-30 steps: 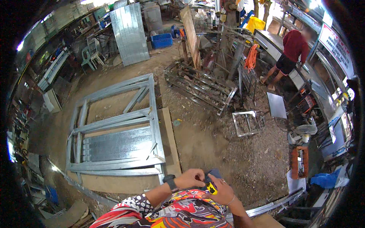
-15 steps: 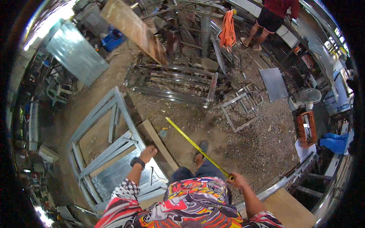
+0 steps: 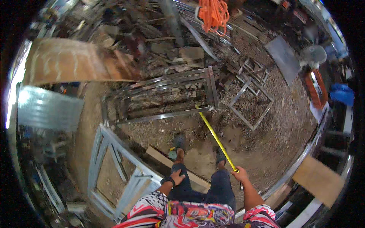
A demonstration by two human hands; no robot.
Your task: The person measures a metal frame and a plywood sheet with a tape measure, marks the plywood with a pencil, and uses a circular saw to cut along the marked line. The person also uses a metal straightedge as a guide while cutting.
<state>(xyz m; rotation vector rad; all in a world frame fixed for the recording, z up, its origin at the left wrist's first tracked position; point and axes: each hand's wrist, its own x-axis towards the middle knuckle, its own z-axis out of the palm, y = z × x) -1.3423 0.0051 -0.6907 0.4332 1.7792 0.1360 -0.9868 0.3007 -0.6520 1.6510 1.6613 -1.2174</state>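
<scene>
My right hand (image 3: 240, 174) is closed around a tape measure whose yellow blade (image 3: 215, 138) stretches out ahead over the ground. The blade's far end lies by the near right corner of a shiny metal frame (image 3: 167, 114), though I cannot tell whether they touch. My left hand (image 3: 176, 178), with a dark watch on the wrist, is beside my left leg, its fingers loosely apart and holding nothing. Grey metal frames (image 3: 142, 171) stand to its left. Between these frames and my feet lies a flat wooden board (image 3: 159, 156), with a small greenish disc (image 3: 172, 154) beside it.
A smaller square metal frame (image 3: 262, 113) rests on the gravel at right, near a grey sheet (image 3: 282, 57) and a fan (image 3: 315, 56). Orange cord (image 3: 213, 17) hangs at the top. A brown panel (image 3: 72, 62) and corrugated sheet (image 3: 49, 108) are at left.
My view has turned and come closer to the long metal frame. The tape's far end has moved to that frame. My left hand has come from above the grey frames to beside my leg.
</scene>
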